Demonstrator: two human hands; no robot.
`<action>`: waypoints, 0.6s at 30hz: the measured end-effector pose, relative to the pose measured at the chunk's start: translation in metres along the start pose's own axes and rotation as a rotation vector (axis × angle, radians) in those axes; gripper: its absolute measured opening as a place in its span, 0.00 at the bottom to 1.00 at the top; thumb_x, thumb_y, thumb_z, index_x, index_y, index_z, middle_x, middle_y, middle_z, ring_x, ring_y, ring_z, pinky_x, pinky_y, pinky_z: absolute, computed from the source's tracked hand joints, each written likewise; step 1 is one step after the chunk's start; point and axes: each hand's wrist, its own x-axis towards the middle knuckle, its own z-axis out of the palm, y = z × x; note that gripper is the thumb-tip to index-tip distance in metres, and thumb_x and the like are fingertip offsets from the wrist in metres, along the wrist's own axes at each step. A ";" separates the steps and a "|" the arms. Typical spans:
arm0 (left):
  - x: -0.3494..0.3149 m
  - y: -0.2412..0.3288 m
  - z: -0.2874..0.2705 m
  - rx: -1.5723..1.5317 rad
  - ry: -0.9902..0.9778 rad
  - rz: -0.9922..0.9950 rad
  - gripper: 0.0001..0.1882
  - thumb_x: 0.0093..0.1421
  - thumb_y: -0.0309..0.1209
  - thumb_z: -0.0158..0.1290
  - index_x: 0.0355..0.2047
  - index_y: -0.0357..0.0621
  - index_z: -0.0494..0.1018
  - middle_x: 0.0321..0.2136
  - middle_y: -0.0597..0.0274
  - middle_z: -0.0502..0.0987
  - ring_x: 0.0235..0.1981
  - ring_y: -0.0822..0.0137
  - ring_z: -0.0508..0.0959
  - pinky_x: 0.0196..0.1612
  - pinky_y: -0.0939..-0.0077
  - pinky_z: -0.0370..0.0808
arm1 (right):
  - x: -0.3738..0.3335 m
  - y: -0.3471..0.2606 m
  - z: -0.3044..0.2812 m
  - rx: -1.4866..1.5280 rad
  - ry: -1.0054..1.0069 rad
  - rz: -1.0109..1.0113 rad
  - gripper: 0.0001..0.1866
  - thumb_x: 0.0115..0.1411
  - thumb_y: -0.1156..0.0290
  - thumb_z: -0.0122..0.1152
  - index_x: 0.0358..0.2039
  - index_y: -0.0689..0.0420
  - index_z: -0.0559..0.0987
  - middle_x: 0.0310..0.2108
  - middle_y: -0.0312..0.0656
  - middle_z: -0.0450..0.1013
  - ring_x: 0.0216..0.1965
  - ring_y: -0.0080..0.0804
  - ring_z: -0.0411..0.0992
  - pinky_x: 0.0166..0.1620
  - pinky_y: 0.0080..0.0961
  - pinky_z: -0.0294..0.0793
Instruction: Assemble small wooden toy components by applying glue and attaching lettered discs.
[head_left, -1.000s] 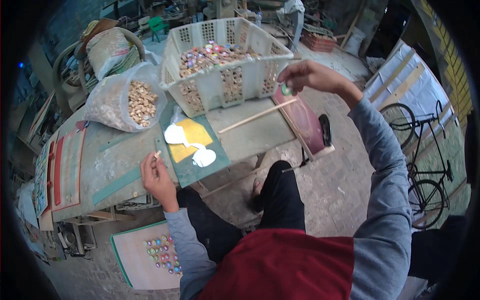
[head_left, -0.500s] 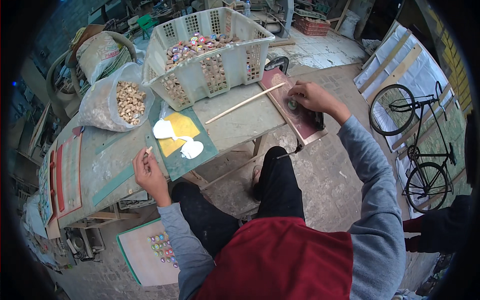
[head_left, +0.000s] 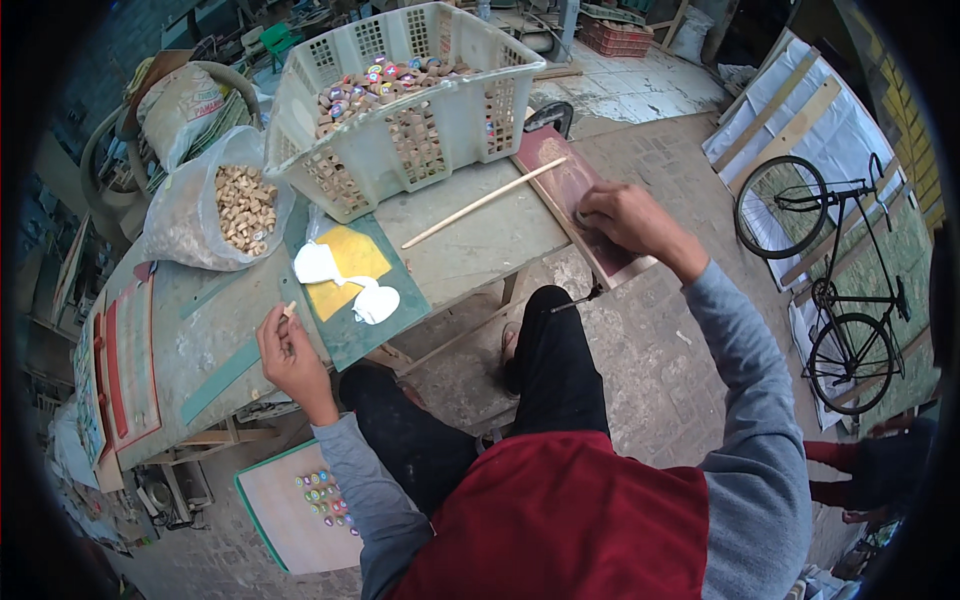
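Between the fingertips of my left hand (head_left: 292, 352) is a small pale wooden piece (head_left: 290, 309), raised near the table's front edge. Beside it lies a green board (head_left: 405, 290) with a yellow sheet (head_left: 357, 250) on it and white patches (head_left: 376, 305) that look like thick paint or glue. My right hand (head_left: 622, 215) is closed, fingers bent down against a dark red board (head_left: 560, 180) with a dusty worn surface; whatever they hold is hidden. A thin wooden stick (head_left: 485, 203) lies across the table, one end over the red board.
A white plastic crate (head_left: 420, 150) of small wooden pieces, some with coloured tops, stands on the table. Left of it sits a clear bag (head_left: 185, 220) of wooden bits. On the floor lies a board (head_left: 290, 530) with coloured discs. A bicycle (head_left: 835, 290) stands at right.
My right hand has shifted slightly toward me over the red board, and the greenish disc seen beneath it is now hidden. My left hand still holds the wooden piece. The view has tilted a little.
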 end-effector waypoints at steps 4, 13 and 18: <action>-0.002 -0.001 0.002 0.023 0.010 0.027 0.11 0.62 0.18 0.54 0.46 0.31 0.76 0.42 0.57 0.77 0.35 0.70 0.78 0.36 0.78 0.74 | 0.003 0.006 0.014 -0.073 0.107 0.006 0.07 0.55 0.74 0.59 0.33 0.60 0.81 0.36 0.46 0.77 0.40 0.46 0.77 0.44 0.38 0.76; -0.002 -0.003 -0.005 0.028 -0.012 0.016 0.12 0.62 0.18 0.54 0.47 0.32 0.76 0.43 0.55 0.78 0.35 0.68 0.78 0.37 0.76 0.75 | 0.018 0.002 0.018 -0.137 0.063 0.030 0.07 0.56 0.72 0.56 0.26 0.61 0.79 0.32 0.49 0.76 0.37 0.49 0.76 0.42 0.41 0.76; 0.002 0.001 0.002 0.063 -0.023 0.069 0.12 0.62 0.18 0.54 0.47 0.32 0.76 0.42 0.55 0.78 0.34 0.68 0.78 0.37 0.76 0.75 | 0.019 0.016 0.028 -0.133 0.167 0.035 0.06 0.56 0.73 0.55 0.27 0.59 0.79 0.29 0.49 0.75 0.35 0.50 0.76 0.39 0.43 0.77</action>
